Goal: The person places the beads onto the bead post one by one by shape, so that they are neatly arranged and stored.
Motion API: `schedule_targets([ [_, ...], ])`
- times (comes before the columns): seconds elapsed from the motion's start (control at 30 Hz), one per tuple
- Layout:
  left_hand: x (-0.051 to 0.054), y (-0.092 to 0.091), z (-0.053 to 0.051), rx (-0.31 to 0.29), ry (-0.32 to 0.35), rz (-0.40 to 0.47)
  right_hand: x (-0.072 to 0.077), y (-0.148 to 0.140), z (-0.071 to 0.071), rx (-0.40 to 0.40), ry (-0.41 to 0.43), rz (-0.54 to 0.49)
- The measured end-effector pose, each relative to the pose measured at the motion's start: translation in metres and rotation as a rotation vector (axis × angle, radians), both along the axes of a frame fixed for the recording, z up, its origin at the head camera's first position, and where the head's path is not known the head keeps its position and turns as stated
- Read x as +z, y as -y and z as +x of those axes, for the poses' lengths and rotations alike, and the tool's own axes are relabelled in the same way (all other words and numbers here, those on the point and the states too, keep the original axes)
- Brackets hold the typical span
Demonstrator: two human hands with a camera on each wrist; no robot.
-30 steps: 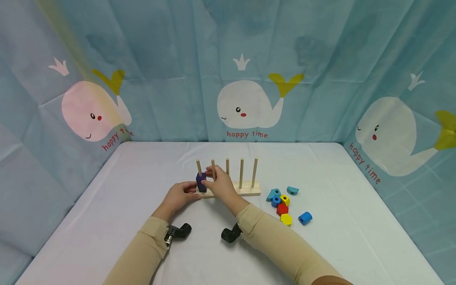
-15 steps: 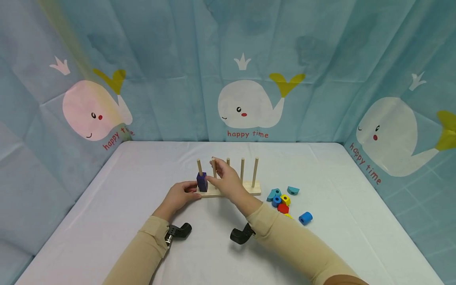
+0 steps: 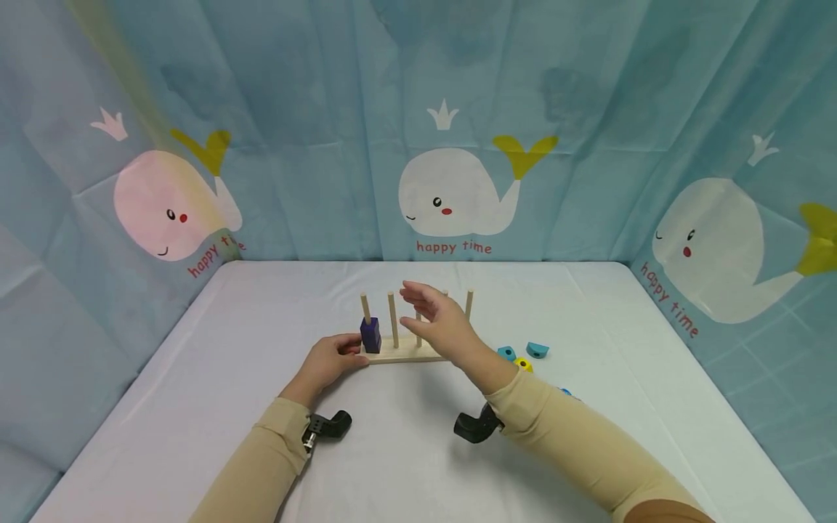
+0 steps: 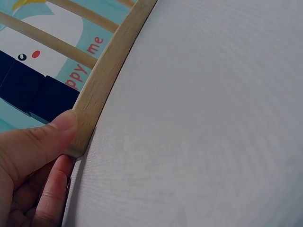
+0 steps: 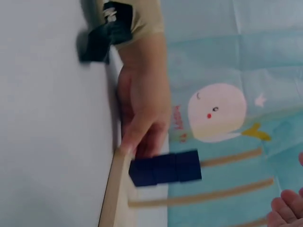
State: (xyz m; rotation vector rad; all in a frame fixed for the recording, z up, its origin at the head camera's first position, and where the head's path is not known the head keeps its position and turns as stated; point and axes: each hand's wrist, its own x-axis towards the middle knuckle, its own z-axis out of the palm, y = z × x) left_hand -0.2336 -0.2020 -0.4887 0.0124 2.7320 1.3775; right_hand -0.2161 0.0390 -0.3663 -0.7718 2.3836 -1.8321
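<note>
A wooden peg stand (image 3: 408, 354) with several upright pegs lies on the white table. Dark purple blocks (image 3: 370, 335) are stacked on its leftmost peg, and the neighbouring peg is bare. My left hand (image 3: 327, 365) grips the left end of the base; in the left wrist view, the thumb (image 4: 64, 124) presses on the wooden base (image 4: 102, 78). Above the stand's right half, my right hand (image 3: 445, 327) is held up with fingers extended, holding nothing and hiding parts of the right pegs. Only its fingertips (image 5: 288, 208) show in the right wrist view, away from the stack (image 5: 164, 168).
Right of the stand lie loose blocks: a teal half-round block (image 3: 538, 350), another teal block (image 3: 506, 353) and a yellow block (image 3: 522, 365). A blue block (image 3: 567, 392) is mostly hidden by the right sleeve. A whale-print curtain (image 3: 340, 196) surrounds the table's back and sides.
My right hand has left the purple stack, rising and moving right over the stand; its arm now covers some loose blocks. The left hand and the stand stay put.
</note>
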Motion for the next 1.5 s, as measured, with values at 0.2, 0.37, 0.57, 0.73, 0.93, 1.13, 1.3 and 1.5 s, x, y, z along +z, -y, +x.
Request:
schedule_targets([
  [0.2, 0.000, 0.000, 0.001, 0.000, 0.003, -0.006, 0.001, -0.033, 0.001, -0.009, -0.034, 0.091],
  [0.37, 0.002, 0.000, 0.001, 0.006, 0.007, -0.010, -0.001, -0.069, 0.001, -0.038, -0.029, 0.177],
  [0.57, 0.004, -0.001, 0.002, 0.012, 0.017, -0.009, -0.012, -0.117, -0.004, -0.107, -0.004, 0.306],
  [0.73, 0.003, -0.001, 0.003, 0.010, 0.019, -0.004, -0.025, -0.155, -0.013, -0.178, 0.031, 0.392],
  [0.93, 0.004, -0.001, 0.004, 0.000, -0.012, -0.014, -0.040, -0.187, -0.021, -0.228, 0.071, 0.456],
  [1.13, 0.004, -0.001, 0.004, 0.009, 0.000, -0.008, -0.056, -0.208, -0.024, -0.242, 0.107, 0.560],
  [1.3, 0.002, -0.001, 0.002, 0.015, 0.012, -0.024, -0.072, -0.220, -0.030, -0.264, 0.148, 0.633],
  [1.5, 0.001, -0.001, 0.002, 0.018, 0.017, -0.027, -0.084, -0.221, -0.036, -0.286, 0.240, 0.682],
])
